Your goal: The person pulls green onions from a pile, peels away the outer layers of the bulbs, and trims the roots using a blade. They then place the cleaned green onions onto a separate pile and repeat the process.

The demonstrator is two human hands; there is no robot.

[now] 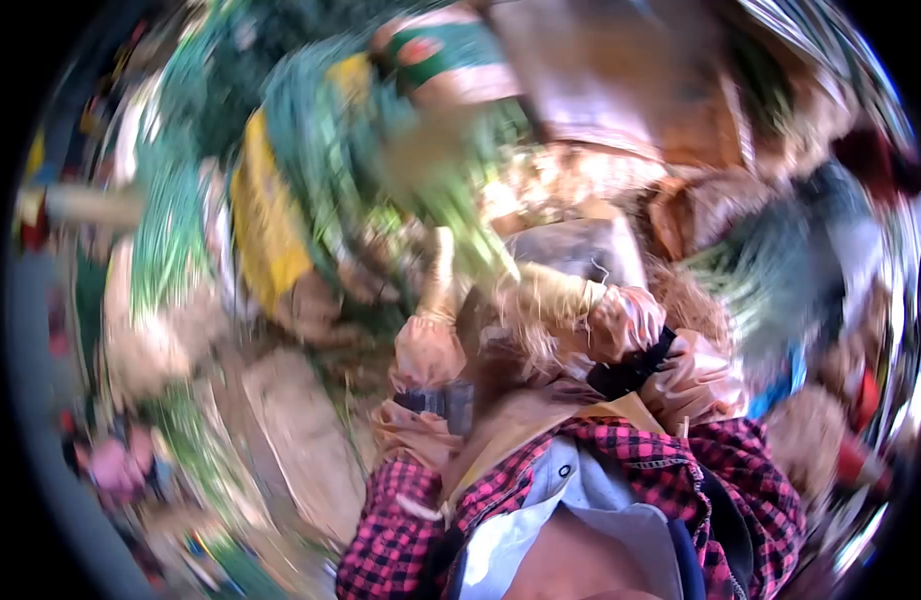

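Observation:
A bunch of green onions [465, 225] lies across the middle of the head view, its leafy tops toward the upper left and its pale, stringy roots [535, 338] hanging toward my lap. My right hand [560, 290], in a yellowish glove, is closed around the lower stalks just above those roots. On the other side of the bunch, my left hand [440, 268], also gloved, is held up close to the stalks, its fingers smeared by motion. Pinkish sleeve covers with dark bands cover both forearms.
More green onions [320, 150] are heaped at the upper left beside a yellow sack [265, 215]. Another pile [770, 260] lies at the right. Flattened cardboard [300, 430] is on the lower left, and a large brown sheet [620, 80] stands at the top. Someone in pink [120, 465] appears at far left.

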